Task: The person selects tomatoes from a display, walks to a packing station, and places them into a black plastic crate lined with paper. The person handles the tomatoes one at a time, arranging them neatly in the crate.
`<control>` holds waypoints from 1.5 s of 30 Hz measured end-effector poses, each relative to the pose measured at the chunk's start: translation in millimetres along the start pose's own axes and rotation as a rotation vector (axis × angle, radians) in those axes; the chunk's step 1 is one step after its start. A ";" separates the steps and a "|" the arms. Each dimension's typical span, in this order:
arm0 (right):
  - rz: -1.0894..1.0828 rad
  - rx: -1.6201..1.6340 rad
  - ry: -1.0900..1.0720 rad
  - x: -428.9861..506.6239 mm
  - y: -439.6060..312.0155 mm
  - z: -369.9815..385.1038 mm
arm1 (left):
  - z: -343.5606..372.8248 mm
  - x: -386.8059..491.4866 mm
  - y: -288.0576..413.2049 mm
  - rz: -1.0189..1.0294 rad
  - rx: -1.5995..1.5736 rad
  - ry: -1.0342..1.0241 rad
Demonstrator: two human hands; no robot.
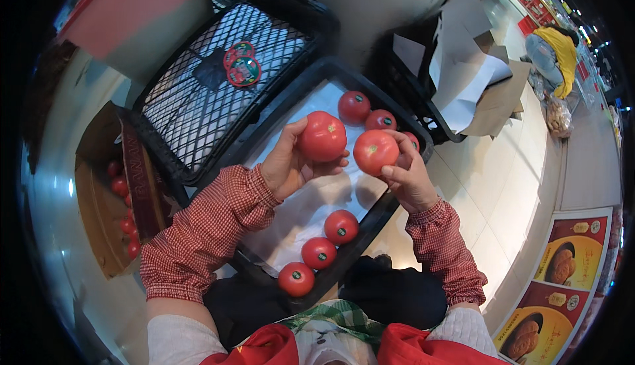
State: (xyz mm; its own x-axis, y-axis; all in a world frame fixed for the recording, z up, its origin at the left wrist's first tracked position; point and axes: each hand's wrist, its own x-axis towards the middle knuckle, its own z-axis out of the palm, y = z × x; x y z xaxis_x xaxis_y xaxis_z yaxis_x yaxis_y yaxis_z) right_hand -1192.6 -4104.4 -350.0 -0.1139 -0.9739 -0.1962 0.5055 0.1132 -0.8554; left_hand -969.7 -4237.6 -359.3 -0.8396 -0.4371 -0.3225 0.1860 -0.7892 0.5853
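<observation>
In my left hand (pixel 284 164) rests a large red tomato (pixel 322 137), its stem scar turned up. A second tomato (pixel 375 152) is pinched between the thumb and fingers of my right hand (pixel 411 179). Both are held side by side, a small gap apart, above a black plastic crate (pixel 347 238) lined with white paper (pixel 292 231). Three tomatoes (pixel 296 279) bearing small dark stickers line the crate's near side. Three more stickered tomatoes (pixel 354 107) sit along the far side, one partly hidden behind my right hand.
An upturned-looking black mesh crate (pixel 198 102) at left carries round sticker sheets (pixel 243 71). A cardboard box (pixel 94 216) holds several tomatoes. Crumpled paper (pixel 461 67) fills another crate at right. A person in yellow (pixel 558 52) bends over farther off. Printed posters (pixel 560 285) hang at lower right.
</observation>
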 end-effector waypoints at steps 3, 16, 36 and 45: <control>0.029 0.002 -0.101 4.9 7.4 23.0 | -0.5 -28.6 -0.6 0.052 0.031 0.058; 0.221 -0.206 -0.582 61.3 46.0 199.4 | -71.0 -203.6 12.8 0.493 -0.162 0.297; -0.083 -0.643 -0.805 50.9 135.6 283.8 | -83.6 -305.3 -13.4 1.109 0.754 1.267; -0.620 -1.862 0.042 44.2 18.7 39.2 | -46.9 -67.7 22.2 0.927 1.758 0.315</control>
State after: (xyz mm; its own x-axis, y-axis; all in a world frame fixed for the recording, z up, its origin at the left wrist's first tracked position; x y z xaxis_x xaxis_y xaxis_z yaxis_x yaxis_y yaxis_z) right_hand -1154.6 -4153.0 -355.9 0.0775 -0.9528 0.2935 -0.9807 -0.1259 -0.1499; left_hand -884.8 -4245.8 -359.3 -0.6631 -0.5854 0.4665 -0.3431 0.7915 0.5057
